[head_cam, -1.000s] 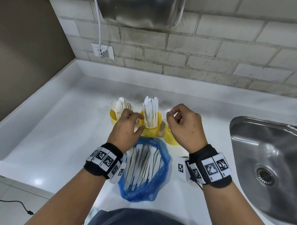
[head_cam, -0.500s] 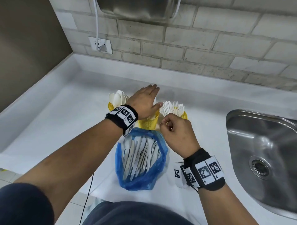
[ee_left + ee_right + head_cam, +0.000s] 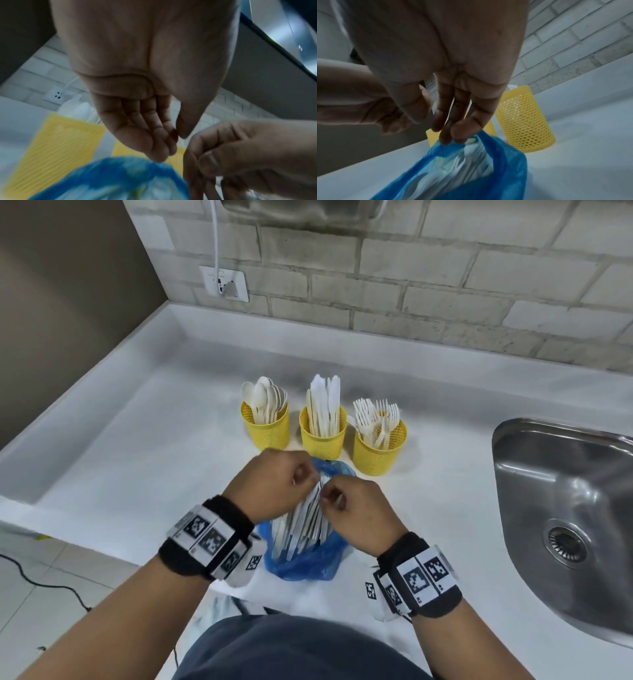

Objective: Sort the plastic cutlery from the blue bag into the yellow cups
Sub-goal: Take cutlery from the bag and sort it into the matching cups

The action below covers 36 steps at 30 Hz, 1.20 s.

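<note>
Three yellow mesh cups stand in a row on the white counter: the spoons cup [image 3: 269, 429], the knives cup [image 3: 322, 440] and the forks cup [image 3: 376, 453]. Just in front of them lies the blue bag [image 3: 305, 559] with several white cutlery pieces [image 3: 301, 525] sticking out of its mouth. Both hands meet over that mouth. My left hand [image 3: 310, 479] has its fingers curled and its thumb against the forefinger at the tip of a piece. My right hand [image 3: 330, 499] pinches a thin white piece, and its other fingers [image 3: 458, 129] touch the bag's rim [image 3: 505, 169].
A steel sink [image 3: 565, 508] is set into the counter on the right. A wall socket [image 3: 224, 284] with a white cable sits on the brick wall at the back left. The counter's front edge runs just below the bag.
My left hand has drawn back from over the knives cup to the bag's mouth. The right hand has come down from beside the forks cup to meet it there.
</note>
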Available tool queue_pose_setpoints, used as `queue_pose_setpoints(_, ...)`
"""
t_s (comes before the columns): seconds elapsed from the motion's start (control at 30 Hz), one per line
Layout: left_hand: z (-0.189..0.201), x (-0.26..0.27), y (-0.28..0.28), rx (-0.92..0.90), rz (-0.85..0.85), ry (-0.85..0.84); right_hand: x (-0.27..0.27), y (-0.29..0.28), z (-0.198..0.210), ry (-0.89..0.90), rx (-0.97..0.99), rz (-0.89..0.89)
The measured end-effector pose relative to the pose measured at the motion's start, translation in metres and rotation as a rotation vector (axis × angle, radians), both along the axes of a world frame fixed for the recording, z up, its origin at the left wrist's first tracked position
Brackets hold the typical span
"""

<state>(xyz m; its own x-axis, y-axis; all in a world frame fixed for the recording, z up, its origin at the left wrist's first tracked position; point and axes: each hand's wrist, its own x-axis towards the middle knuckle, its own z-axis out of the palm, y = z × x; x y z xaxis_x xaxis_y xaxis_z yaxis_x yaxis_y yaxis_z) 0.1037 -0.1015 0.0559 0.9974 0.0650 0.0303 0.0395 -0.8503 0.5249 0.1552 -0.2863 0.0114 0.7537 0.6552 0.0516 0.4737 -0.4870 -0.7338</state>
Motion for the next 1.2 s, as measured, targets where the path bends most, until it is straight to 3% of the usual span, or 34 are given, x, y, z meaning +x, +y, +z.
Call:
queue_pose_setpoints(0.17,-0.041,-0.036,0.006,0.144,0.02,0.333,-0.015,-0.001,-0.018,0.039,-0.244,0.071)
queue_pose_setpoints(0.3,-0.056,-0.048,0.009,0.16,0.057,0.418,-0.019,-0.011,-0.023,0.042,-0.356,0.007)
queue_pose_setpoints(0.63,-0.066,-0.047,-0.002,0.063,0.337,0.439,-0.018,-0.002,-0.02,0.123,-0.506,-0.198)
queue_pose_setpoints(0.83,-0.071,-0.037,-0.005,-0.015,0.444,0.407,-0.011,0.01,-0.014,0.242,-0.492,-0.207)
queue_pose_setpoints(1.2,-0.08,-0.021,-0.002,0.004,0.401,0.417,-0.011,0.019,-0.012,0.223,-0.424,-0.264)
